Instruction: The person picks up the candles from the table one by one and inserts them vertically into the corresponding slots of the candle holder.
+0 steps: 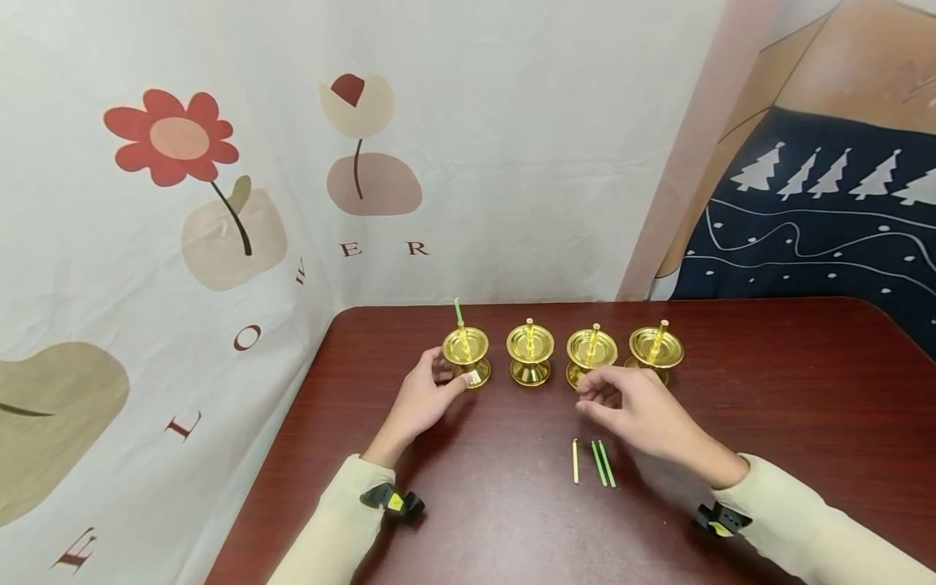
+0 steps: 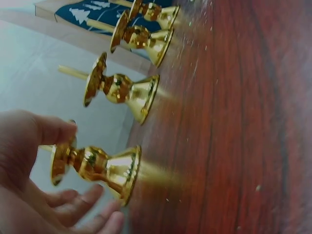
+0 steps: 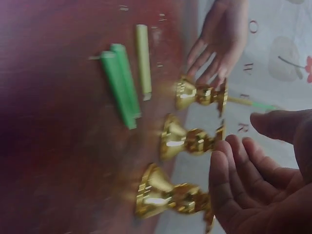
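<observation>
Several brass candle holders stand in a row on the table. In the leftmost candle holder point(image 1: 476, 374), a thin green candle point(image 1: 458, 312) stands in the tube, leaning slightly. My left hand point(image 1: 426, 394) is around this holder, thumb at its near side, fingers loosely spread beyond it. The second holder point(image 1: 530, 373), third holder point(image 1: 581, 345) and rightmost holder point(image 1: 673, 351) have bare upright tubes. My right hand point(image 1: 643, 410) hovers before the two right holders, fingers loosely bent with nothing between them. Below it lie a yellow candle point(image 1: 575, 461) and two green candles point(image 3: 117, 85).
The dark red wooden table point(image 1: 483, 520) has rounded far corners. Behind it hangs a pale cloth point(image 1: 512, 162) with printed flowers and letters. At the right back is a navy fabric point(image 1: 812, 236) with white trees. Each wrist wears a small black device.
</observation>
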Available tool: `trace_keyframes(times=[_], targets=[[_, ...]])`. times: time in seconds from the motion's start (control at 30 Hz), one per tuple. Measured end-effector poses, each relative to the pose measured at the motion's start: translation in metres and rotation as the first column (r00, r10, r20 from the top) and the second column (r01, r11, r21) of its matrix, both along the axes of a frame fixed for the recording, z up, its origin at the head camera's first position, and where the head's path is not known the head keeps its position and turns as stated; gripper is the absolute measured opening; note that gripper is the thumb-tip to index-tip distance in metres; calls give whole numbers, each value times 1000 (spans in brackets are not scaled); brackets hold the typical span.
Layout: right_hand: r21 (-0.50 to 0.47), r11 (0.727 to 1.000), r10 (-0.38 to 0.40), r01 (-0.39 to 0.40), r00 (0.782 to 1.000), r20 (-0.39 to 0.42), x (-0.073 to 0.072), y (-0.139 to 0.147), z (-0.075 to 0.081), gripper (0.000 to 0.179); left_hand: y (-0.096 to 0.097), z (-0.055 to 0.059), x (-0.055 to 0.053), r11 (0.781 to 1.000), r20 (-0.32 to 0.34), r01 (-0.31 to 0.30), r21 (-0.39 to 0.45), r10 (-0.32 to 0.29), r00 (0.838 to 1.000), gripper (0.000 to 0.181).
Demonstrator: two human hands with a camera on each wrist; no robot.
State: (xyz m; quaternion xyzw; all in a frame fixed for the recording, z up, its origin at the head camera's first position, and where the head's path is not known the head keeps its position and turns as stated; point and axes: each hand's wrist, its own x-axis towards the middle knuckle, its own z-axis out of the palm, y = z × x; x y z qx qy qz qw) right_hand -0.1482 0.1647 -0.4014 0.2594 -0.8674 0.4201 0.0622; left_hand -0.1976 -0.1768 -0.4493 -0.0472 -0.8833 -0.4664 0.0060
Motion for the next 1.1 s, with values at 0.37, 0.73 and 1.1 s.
trace_keyframes(times=[0.37,0.73,1.1], targets=[[126,992,-13,-7,987,159,17,26,-27,14,27,10,19,970,63,235,-64,-231,971,66],[260,966,-47,4,986,160,29,26,-38,15,61,0,4,967,58,253,24,-254,965,93],[291,957,-39,-10,986,160,30,28,-37,28,80,1,-9,976,35,214,28,-215,976,97]])
